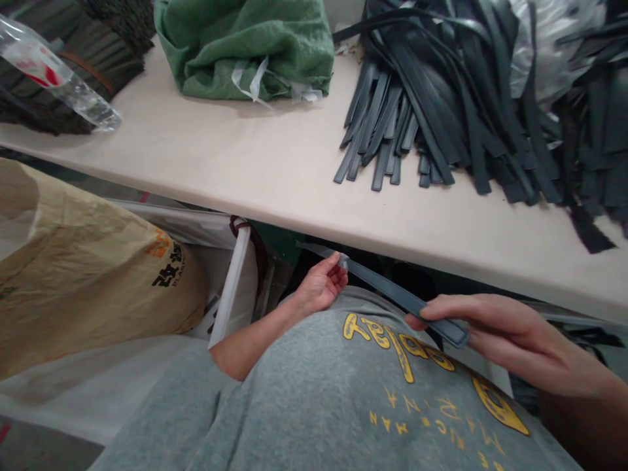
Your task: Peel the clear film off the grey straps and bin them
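A dark blue-grey stitched strap [385,286] stretches between my two hands, below the table edge and in front of my shirt. My right hand [510,333] pinches it near its squared end, with the thumb on one side and fingers on the other. My left hand [324,282] is closed at the strap's far end, where a bit of clear plastic shows between the fingertips. Beyond the left fingers a thin, pale strip sticks out to the left. On the table lies a large pile of similar dark straps [417,98], their ends toward me.
A green cloth bundle [250,49] and a plastic bottle [59,75] lie on the pale table [220,150]. Crumpled clear plastic [554,52] sits by the straps. At left, a tan sack [98,275] stands beside a white-framed bin [229,288].
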### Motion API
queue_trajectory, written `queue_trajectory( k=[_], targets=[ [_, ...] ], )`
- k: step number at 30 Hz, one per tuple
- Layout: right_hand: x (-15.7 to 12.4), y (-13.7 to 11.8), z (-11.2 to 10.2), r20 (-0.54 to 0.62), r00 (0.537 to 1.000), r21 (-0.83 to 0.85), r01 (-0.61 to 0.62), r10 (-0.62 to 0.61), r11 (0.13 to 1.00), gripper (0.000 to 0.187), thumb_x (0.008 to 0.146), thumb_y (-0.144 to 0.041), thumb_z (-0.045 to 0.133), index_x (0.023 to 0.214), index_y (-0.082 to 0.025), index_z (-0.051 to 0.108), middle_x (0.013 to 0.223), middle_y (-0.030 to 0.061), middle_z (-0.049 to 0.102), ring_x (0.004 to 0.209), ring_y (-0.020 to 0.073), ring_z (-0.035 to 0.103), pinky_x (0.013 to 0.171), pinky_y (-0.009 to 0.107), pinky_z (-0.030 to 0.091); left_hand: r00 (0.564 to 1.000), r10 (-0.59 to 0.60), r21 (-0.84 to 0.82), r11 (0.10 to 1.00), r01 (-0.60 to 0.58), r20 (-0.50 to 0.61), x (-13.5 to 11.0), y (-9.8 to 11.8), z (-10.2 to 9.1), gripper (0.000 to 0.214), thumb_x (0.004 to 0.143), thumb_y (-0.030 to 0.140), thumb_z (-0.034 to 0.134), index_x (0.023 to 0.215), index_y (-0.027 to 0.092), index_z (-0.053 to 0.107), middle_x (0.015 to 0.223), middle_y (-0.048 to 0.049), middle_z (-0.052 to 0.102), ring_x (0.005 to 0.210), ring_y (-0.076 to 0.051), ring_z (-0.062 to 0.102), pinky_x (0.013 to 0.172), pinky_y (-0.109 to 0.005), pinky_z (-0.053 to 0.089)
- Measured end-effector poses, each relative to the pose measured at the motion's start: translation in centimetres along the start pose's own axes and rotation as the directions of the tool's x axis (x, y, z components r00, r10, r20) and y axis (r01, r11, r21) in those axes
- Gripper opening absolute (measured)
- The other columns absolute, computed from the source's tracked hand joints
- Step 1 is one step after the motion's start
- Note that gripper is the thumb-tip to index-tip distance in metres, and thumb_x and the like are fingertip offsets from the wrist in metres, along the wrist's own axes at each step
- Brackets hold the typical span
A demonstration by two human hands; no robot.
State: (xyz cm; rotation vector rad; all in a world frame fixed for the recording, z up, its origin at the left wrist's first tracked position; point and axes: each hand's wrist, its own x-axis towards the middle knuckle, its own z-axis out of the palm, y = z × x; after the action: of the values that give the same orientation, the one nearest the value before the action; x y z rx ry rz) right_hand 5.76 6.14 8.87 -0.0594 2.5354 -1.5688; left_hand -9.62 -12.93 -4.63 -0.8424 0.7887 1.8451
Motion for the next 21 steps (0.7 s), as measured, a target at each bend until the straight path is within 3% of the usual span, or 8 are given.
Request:
queue_trajectory(
  k=[2, 4, 8, 12, 14, 17, 21],
  targets=[
    [0.7, -0.2, 0.6, -0.035, 0.982, -0.152, 0.176, -0.183, 0.973, 0.029, 0.094, -0.025, 0.054, 0.118, -0.034, 0.066, 0.099, 0.002, 0.075, 0.086, 0.019, 0.072, 0.075, 0.027, 0.059, 1.0, -0.016, 0.008, 1.0, 0.016, 0.004, 0.0, 0.0, 0.0, 0.015, 0.086, 0.018, 0.067, 0.072, 0.013, 0.065, 0.06, 0.0011, 0.065, 0.05, -0.007, 0.06, 0.054, -0.019, 0.05],
    [1.9, 0.0, 1.4, -0.073, 0.95, -0.283, 0.273, -0.304, 0.919, 0.031, 0.091, -0.013, 0.053, 0.112, -0.03, 0.067, 0.093, 0.0012, 0.075, 0.079, 0.0158, 0.071, 0.07, 0.023, 0.057, 0.999, -0.04, 0.028, 0.999, 0.04, 0.019, -0.1, -0.1, -0.1, 0.016, 0.086, 0.02, 0.068, 0.072, 0.013, 0.065, 0.059, 0.001, 0.065, 0.049, -0.007, 0.06, 0.053, -0.019, 0.05],
    [5.3, 2.1, 3.5, -0.122, 0.921, -0.414, 0.293, -0.371, 0.862, 0.034, 0.087, -0.003, 0.048, 0.103, -0.024, 0.07, 0.089, 0.0031, 0.071, 0.075, 0.0138, 0.068, 0.065, 0.023, 0.056, 0.996, -0.078, 0.072, 0.995, 0.074, 0.049, -0.5, 0.0, -0.1, 0.016, 0.086, 0.022, 0.068, 0.073, 0.013, 0.065, 0.058, 0.0009, 0.064, 0.049, -0.008, 0.06, 0.052, -0.018, 0.05],
    [8.2, 4.9, 6.0, -0.14, 0.889, -0.493, 0.319, -0.436, 0.809, 0.029, 0.086, -0.005, 0.05, 0.097, -0.022, 0.071, 0.114, 0.0087, 0.069, 0.104, 0.0216, 0.065, 0.085, 0.037, 0.056, 0.99, -0.097, 0.093, 0.992, 0.088, 0.098, -0.9, -0.3, -0.4, 0.016, 0.09, 0.018, 0.062, 0.075, 0.013, 0.065, 0.059, 0.0001, 0.065, 0.05, -0.008, 0.061, 0.054, -0.018, 0.05],
    [8.9, 5.3, 6.5, -0.119, 0.893, -0.433, 0.347, -0.435, 0.832, 0.023, 0.089, -0.009, 0.05, 0.097, -0.02, 0.069, 0.109, 0.0085, 0.072, 0.103, 0.0213, 0.066, 0.087, 0.036, 0.055, 0.986, -0.105, 0.1, 0.991, 0.093, 0.131, -0.9, -0.4, -0.5, 0.015, 0.091, 0.019, 0.061, 0.079, 0.012, 0.066, 0.063, -0.0014, 0.068, 0.053, -0.009, 0.063, 0.056, -0.02, 0.052],
    [7.8, 4.6, 5.1, -0.097, 0.95, -0.317, 0.253, -0.297, 0.914, 0.02, 0.096, -0.019, 0.048, 0.094, -0.021, 0.068, 0.087, 0.0033, 0.074, 0.077, 0.0155, 0.069, 0.073, 0.029, 0.056, 0.987, -0.074, 0.045, 0.997, 0.068, 0.142, -0.6, 0.1, -0.5, 0.02, 0.095, 0.024, 0.054, 0.089, 0.01, 0.068, 0.076, -0.0062, 0.073, 0.067, -0.013, 0.069, 0.065, -0.024, 0.055],
    [1.9, 3.9, 0.0, -0.139, 0.979, -0.153, 0.126, -0.148, 0.98, 0.028, 0.1, -0.037, 0.046, 0.088, -0.028, 0.069, 0.074, 0.0038, 0.072, 0.066, 0.0146, 0.069, 0.062, 0.028, 0.055, 0.99, 0.142, -0.141, 0.98, -0.139, 0.012, 0.2, 2.7, -0.1, 0.029, 0.1, 0.028, 0.044, 0.089, 0.011, 0.065, 0.077, -0.0059, 0.073, 0.072, -0.014, 0.071, 0.068, -0.025, 0.056]
  ],
)
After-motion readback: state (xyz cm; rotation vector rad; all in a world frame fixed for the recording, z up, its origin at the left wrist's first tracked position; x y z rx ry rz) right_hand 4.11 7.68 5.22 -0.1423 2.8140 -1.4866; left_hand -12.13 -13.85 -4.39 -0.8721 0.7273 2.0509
